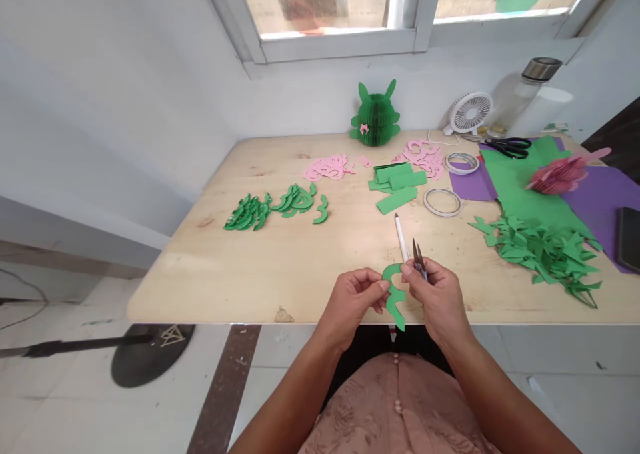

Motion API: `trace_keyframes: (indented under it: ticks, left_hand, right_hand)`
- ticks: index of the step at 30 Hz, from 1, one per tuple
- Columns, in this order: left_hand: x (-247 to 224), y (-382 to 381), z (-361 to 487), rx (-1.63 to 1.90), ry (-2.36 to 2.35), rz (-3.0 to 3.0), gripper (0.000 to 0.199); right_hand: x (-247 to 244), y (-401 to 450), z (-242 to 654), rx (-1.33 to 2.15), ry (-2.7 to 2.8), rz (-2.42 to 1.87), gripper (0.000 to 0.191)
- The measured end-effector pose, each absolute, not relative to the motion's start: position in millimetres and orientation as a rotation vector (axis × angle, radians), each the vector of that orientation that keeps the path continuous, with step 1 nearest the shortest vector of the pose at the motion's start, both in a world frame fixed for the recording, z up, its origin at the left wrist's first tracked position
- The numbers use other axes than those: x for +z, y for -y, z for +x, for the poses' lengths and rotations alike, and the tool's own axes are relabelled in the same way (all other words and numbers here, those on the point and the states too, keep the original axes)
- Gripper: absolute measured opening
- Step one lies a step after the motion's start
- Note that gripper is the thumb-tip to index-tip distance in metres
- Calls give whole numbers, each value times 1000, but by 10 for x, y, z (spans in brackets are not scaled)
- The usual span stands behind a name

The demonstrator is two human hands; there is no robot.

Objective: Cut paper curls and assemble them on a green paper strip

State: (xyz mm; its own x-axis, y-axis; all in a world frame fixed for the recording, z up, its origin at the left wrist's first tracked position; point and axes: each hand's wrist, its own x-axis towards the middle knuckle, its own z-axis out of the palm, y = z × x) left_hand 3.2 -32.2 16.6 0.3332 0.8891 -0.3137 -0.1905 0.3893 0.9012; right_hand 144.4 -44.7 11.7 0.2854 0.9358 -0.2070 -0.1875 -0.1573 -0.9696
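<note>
Flimsy-looking wavy green paper strip [396,297], best held mid-curve, is being pinched at wooden table's front edge [210,315] by left hand [356,301] and right hand [441,297] gripping dark-bladed scissors [421,265].

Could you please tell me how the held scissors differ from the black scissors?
The held scissors are in the right hand; the black scissors lie toward the back of the table. The held scissors show light blue at the handle, while the black scissors have black handles. The held scissors point away from the body; the black scissors lie crosswise.
</note>
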Motion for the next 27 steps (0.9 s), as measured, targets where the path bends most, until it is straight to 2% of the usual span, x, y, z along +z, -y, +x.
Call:
trace_keyframes:
  ticks: [27]
  left_hand:
    - [222,286,34,828,-1017,926,22]
  right_hand:
    - [148,397,1454,1229,764,-1339,25]
